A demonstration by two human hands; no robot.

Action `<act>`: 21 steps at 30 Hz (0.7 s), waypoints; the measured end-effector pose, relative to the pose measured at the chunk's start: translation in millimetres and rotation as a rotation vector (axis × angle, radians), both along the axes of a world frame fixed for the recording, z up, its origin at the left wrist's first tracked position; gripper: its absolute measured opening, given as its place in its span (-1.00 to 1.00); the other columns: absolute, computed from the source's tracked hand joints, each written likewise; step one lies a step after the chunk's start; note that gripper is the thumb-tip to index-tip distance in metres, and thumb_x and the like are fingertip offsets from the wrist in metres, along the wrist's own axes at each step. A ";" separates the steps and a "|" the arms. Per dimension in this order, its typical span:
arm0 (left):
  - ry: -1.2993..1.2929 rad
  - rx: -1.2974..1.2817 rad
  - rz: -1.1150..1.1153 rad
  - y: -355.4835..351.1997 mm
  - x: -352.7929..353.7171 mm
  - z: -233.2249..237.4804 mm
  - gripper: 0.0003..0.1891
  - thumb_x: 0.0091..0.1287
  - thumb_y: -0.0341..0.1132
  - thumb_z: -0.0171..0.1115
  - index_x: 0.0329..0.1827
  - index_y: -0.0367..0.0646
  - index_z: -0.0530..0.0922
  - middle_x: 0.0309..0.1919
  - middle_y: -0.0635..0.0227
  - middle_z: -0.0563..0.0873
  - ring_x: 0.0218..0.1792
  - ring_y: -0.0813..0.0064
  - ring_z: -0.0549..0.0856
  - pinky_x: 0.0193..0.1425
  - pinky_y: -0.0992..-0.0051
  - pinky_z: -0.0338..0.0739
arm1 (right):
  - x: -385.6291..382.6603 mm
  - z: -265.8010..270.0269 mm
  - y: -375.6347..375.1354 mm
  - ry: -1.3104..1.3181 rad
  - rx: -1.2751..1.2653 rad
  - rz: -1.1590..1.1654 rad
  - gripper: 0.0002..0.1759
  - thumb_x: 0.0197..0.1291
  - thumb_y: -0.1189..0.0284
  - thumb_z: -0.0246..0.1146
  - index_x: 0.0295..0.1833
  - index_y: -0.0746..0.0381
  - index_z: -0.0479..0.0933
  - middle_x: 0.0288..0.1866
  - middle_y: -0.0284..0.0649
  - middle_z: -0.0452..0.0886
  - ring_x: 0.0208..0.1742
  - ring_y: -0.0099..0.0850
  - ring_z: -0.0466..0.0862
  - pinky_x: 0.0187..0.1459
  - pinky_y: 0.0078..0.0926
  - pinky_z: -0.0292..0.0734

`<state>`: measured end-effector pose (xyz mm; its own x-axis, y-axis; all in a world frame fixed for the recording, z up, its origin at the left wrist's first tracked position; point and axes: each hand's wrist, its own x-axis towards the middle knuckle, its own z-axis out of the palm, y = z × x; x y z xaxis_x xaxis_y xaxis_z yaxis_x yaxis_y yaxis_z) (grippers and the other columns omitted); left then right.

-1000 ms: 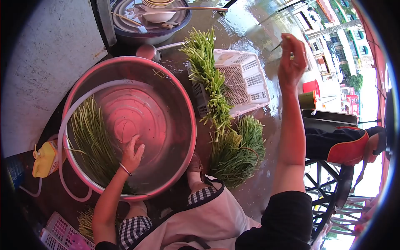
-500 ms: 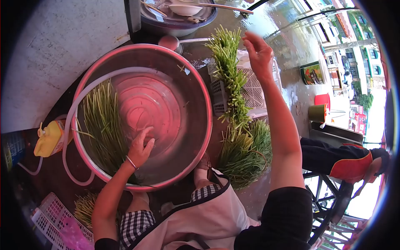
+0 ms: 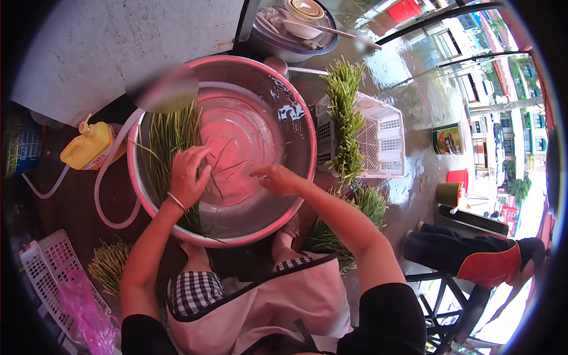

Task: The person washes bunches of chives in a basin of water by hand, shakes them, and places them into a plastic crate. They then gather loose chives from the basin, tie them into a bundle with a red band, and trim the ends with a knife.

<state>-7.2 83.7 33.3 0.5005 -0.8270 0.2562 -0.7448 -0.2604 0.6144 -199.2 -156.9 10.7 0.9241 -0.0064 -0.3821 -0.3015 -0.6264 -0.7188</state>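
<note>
A wide metal basin [image 3: 299, 145] with water in its bottom stands in front of me. Along its left side lies a pile of long, thin green stalks [image 3: 171, 133] that look like chives. My left hand [image 3: 190, 177], with a bracelet at the wrist, rests at the pile's right edge, thumb apart from the fingers. Over the basin's right half is my right hand [image 3: 279, 179], fingers stretched forward with nothing in them. A few loose stalk pieces lie in the water between the hands. Right of the basin, a thick bundle of stalks [image 3: 346, 121] lies across a white plastic crate [image 3: 387, 139].
More greens [image 3: 370, 207] lie right of the basin, others [image 3: 111, 266] at lower left near a white basket [image 3: 50, 254] with a pink bag. A yellow jug [image 3: 89, 145] and a hose [image 3: 100, 201] are at left. Dishes fill a tub [image 3: 290, 53]; a person [image 3: 473, 254] is at right.
My right hand has come from above the crate down over the basin. My left hand has shifted onto the edge of the stalk pile. The whole view has also shifted.
</note>
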 end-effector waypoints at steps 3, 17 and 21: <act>0.034 -0.072 0.203 12.0 21.5 -25.3 -0.52 0.28 -0.31 0.26 0.29 -0.12 0.48 0.22 0.13 0.55 0.27 0.09 0.50 0.45 0.10 0.23 | 28.5 -37.4 -64.1 -0.051 -0.064 -0.011 -0.57 0.28 0.41 0.26 0.27 0.20 0.52 0.27 -0.04 0.59 0.33 -0.17 0.56 0.35 -0.25 0.42; 0.678 -0.084 0.701 44.6 87.4 -59.0 -0.27 0.27 -0.02 0.42 0.32 -0.40 0.41 0.21 0.00 0.59 0.23 0.22 0.58 0.34 0.31 0.42 | 106.9 -11.9 32.1 -0.222 0.202 -0.213 -0.34 0.24 0.24 0.38 0.31 0.45 0.42 0.20 0.17 0.60 0.18 -0.07 0.67 0.13 -0.24 0.57; 1.078 -0.055 0.607 16.6 106.5 -68.6 -0.40 0.25 -0.05 0.47 0.21 -0.30 0.56 0.03 0.23 0.72 0.03 0.44 0.69 0.16 0.41 0.55 | 145.4 -40.5 53.8 -0.185 0.283 -0.431 -0.23 0.21 0.18 0.40 0.36 0.48 0.35 0.23 0.18 0.57 0.23 -0.08 0.63 0.17 -0.25 0.54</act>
